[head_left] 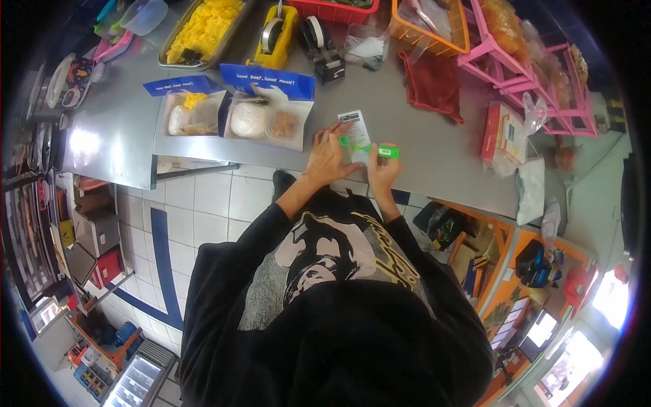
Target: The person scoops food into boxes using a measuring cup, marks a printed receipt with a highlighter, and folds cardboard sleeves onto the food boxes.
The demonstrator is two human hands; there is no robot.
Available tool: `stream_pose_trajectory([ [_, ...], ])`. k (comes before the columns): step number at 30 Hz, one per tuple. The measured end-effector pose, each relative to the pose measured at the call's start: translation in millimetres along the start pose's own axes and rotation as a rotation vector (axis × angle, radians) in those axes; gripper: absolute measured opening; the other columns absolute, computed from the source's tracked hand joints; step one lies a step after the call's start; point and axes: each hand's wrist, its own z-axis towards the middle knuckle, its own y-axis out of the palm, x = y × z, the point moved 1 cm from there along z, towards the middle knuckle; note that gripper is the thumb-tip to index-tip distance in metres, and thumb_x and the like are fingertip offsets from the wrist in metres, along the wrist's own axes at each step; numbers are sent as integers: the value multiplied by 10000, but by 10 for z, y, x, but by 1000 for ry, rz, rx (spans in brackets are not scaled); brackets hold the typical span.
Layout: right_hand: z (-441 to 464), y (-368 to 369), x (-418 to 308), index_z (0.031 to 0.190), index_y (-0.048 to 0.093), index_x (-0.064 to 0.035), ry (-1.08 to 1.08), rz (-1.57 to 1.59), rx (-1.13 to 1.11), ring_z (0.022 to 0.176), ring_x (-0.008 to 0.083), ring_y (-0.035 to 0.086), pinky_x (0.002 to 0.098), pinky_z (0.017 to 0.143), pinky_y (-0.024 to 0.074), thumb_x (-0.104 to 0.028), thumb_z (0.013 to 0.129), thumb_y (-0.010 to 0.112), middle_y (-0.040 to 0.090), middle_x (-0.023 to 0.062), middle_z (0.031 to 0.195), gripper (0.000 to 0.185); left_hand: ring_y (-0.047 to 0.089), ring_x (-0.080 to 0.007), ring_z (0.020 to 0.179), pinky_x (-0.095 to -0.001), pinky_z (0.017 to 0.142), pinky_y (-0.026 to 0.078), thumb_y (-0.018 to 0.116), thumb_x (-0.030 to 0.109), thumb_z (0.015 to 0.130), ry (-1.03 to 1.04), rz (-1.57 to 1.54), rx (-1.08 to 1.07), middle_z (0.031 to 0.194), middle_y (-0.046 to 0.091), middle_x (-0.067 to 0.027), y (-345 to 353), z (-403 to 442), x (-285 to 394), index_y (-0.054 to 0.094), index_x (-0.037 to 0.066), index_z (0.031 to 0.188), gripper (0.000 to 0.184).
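Note:
My right hand (384,173) is closed round a green highlighter (388,151), over the lower right of a printed paper slip (354,123). Bright green shows across the lower part of the slip. My left hand (327,159) rests at the slip's left edge, its fingers reaching onto the paper. A small green cap (344,141) sits at its fingers and appears held there. To the left stand two open meal boxes with blue lids: the nearer box (295,139) holds white rice and a tub of brown food, the other box (210,130) rice and something yellow.
Along the back of the steel table (407,159) are a tray of yellow food (173,57), a yellow tape dispenser (274,41), a black tape dispenser (320,51) and an orange basket (427,30). A red cloth (432,88), pink racks (498,61) and a red-and-white box (502,136) stand right.

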Motion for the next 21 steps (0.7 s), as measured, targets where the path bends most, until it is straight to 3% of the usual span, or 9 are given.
stream_pose_trajectory([
  [3, -8, 2, 11, 900, 574, 1, -33, 11, 8, 613, 62, 564, 219, 512, 431, -47, 867, 694, 604, 26, 715, 133, 385, -343, 1329, -503, 1008, 313, 833, 452, 633, -4, -10, 8, 1457, 415, -85, 33, -11, -35, 390, -56, 1285, 937],
  [11, -32, 2, -8, 991, 592, 29, 149, 182, -18, 701, 78, 604, 224, 589, 495, -20, 891, 670, 642, 52, 831, 135, 401, -351, 1318, -500, 1004, 318, 829, 458, 636, -19, -2, 1, 1458, 417, -98, -16, 10, 4, 400, -61, 1245, 908],
  [21, -42, 61, -9, 937, 611, 30, 41, 123, -164, 691, 96, 623, 240, 585, 508, -50, 877, 701, 670, 66, 834, 134, 386, -344, 1332, -523, 1014, 308, 822, 451, 651, -4, 24, -14, 1461, 411, -95, 36, -11, -39, 395, -60, 1255, 899],
])
